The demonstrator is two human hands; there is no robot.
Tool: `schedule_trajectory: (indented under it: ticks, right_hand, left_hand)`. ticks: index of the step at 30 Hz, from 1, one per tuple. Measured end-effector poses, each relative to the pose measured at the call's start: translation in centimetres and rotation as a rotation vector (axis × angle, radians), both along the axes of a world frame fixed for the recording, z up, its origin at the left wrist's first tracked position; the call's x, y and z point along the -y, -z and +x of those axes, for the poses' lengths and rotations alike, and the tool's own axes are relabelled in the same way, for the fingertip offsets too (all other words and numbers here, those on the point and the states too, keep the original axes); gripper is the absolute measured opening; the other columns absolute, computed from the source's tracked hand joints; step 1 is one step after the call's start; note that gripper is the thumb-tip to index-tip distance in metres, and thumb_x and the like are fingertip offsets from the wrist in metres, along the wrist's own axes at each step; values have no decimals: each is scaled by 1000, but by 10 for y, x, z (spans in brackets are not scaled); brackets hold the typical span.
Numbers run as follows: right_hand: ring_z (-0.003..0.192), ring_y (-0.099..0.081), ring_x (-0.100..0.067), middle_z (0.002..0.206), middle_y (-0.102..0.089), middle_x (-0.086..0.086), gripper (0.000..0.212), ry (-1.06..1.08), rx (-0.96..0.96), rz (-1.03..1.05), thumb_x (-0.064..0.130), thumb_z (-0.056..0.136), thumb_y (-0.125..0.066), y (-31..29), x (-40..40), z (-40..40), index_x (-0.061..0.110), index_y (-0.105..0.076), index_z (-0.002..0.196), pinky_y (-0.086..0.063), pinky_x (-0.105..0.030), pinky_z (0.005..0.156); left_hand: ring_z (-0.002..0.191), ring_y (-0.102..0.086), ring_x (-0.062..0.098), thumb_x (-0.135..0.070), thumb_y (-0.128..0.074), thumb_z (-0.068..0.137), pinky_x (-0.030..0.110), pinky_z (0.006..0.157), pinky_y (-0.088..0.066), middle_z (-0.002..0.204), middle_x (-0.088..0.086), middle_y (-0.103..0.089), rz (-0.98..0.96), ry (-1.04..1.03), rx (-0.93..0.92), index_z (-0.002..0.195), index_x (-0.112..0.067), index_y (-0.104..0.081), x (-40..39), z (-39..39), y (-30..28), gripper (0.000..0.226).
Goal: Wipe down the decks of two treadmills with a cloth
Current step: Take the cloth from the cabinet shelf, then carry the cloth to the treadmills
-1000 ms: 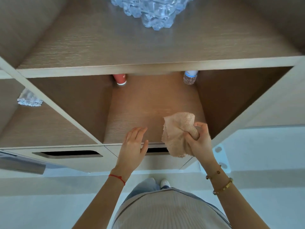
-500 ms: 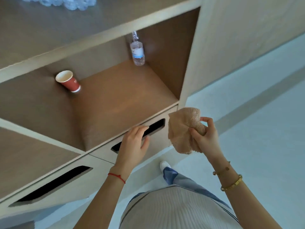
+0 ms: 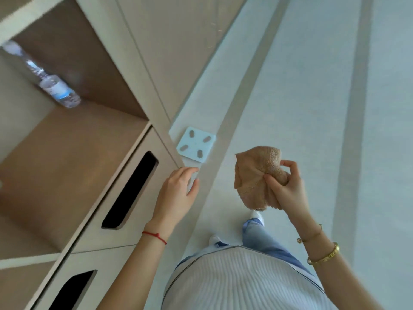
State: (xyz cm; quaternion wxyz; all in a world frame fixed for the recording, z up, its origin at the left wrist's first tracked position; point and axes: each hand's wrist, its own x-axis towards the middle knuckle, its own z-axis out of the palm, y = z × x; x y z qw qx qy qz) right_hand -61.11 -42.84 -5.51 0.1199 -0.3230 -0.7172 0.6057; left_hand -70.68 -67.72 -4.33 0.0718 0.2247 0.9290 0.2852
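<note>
A beige fluffy cloth (image 3: 257,175) hangs bunched in the air over the pale floor, held by my right hand (image 3: 285,189), whose thumb and fingers pinch its folds. My left hand (image 3: 178,191) is held out with relaxed fingers beside the corner of the wooden cabinet (image 3: 143,189) and holds nothing. No treadmill is in view.
The cabinet fills the left side, with an open shelf holding a plastic water bottle (image 3: 53,86) and drawers with dark slot handles (image 3: 131,189). A light blue square scale (image 3: 196,144) lies on the floor by the cabinet's corner. Pale floor with grey stripes spreads to the right.
The view has swung right, away from the shelf and toward the floor. My left hand has come off the drawer front. My right hand keeps holding the cloth, which has moved clear of the cabinet.
</note>
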Motion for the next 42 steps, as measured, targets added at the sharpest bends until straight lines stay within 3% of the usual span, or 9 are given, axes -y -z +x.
schedule_trajectory:
  ticks: [5,11,24,30,33,42]
  right_hand:
    - [66,-64,-18,74,-70,1,33,176,-39,-67,8,86,-65,-4,-43,48,30,-51,106,-52,-35,55]
    - [65,-62,-16,69,-68,6,35,388,-50,-47,7,85,-65,-7,-127,114,33,-50,102,-51,-34,60]
    - [67,-59,-17,75,-65,1,33,756,-60,-24,1,87,-62,-20,-338,277,20,-48,110,-49,-33,63]
    - [68,-61,-17,82,-66,-6,33,905,-87,-84,0,89,-61,-9,-415,303,21,-47,111,-50,-31,60]
    - [63,-62,-8,82,-66,-6,33,968,-101,-79,0,88,-62,1,-464,306,19,-48,111,-51,-22,55]
    - [59,-62,-2,79,-67,-2,33,1060,-98,-18,3,87,-64,-1,-669,301,21,-50,111,-49,-15,52]
  left_hand:
    - [119,-56,16,-21,-55,98,31,99,-46,127,-1,-63,14,188,-11,128,-14,-62,-73,1,1,31]
    - [115,-59,18,-18,-56,97,27,95,-44,124,0,-65,28,393,-25,125,-13,-64,-198,21,1,29]
    - [110,-63,17,-18,-58,96,29,92,-47,117,-1,-69,76,726,3,120,-13,-67,-493,125,8,26]
    - [109,-64,18,-16,-58,96,27,91,-45,116,0,-69,54,864,14,119,-13,-67,-605,147,11,25]
    - [111,-62,16,-19,-56,97,32,94,-49,118,-2,-68,41,926,26,121,-15,-66,-667,151,18,26]
    - [112,-62,14,-22,-56,98,27,92,-47,120,-4,-67,53,1016,16,124,-18,-65,-890,140,18,28]
